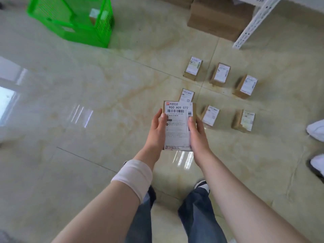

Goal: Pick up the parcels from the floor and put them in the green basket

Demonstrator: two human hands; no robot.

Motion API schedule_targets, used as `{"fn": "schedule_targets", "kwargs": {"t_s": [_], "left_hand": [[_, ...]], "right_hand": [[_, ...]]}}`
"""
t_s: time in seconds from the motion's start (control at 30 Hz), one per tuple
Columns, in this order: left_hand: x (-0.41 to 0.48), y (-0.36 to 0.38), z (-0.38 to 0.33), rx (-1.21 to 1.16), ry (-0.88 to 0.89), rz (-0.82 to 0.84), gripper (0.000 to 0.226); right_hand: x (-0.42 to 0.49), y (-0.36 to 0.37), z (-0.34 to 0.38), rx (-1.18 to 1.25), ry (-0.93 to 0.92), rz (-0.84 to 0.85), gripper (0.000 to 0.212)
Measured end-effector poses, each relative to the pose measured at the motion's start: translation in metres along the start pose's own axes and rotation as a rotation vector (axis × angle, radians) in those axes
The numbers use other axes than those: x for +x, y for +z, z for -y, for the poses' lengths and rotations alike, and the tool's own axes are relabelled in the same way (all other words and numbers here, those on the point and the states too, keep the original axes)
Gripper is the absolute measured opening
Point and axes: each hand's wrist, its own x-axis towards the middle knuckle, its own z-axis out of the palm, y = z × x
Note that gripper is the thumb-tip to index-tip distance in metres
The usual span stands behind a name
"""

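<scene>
I hold a small brown parcel [178, 125] with a white shipping label face up, in front of me above the floor. My left hand [157, 127] grips its left edge and my right hand [197, 132] grips its right edge. Several more labelled parcels lie on the tiles beyond it, among them one just behind the held one [187, 95], one to the right [209, 115] and one further back [192, 68]. The green basket [73, 30] stands at the far left, with one parcel [95, 14] inside.
Large cardboard boxes [219, 20] sit at the back right beside a white shelf post [254, 23]. Another person's white shoes [317, 132] are at the right edge. My own legs and feet are below the hands. The floor is glossy beige tile.
</scene>
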Motion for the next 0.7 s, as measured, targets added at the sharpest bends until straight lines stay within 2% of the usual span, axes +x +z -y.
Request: {"fn": "schedule_targets", "kwargs": {"t_s": [0.17,0.27,0.7], "left_hand": [[0.027,-0.114,-0.053,-0.015,0.002,-0.069,0.047],[0.044,-0.158,-0.083,-0.039,0.016,-0.113,0.047],[0.152,-0.233,-0.202,-0.144,-0.009,-0.208,0.048]], "right_hand": [[0.007,0.125,0.021,-0.036,0.004,0.123,0.049],[0.016,0.182,0.042,-0.069,0.006,0.178,0.051],[0.106,0.315,0.14,-0.179,0.002,0.214,0.049]]}}
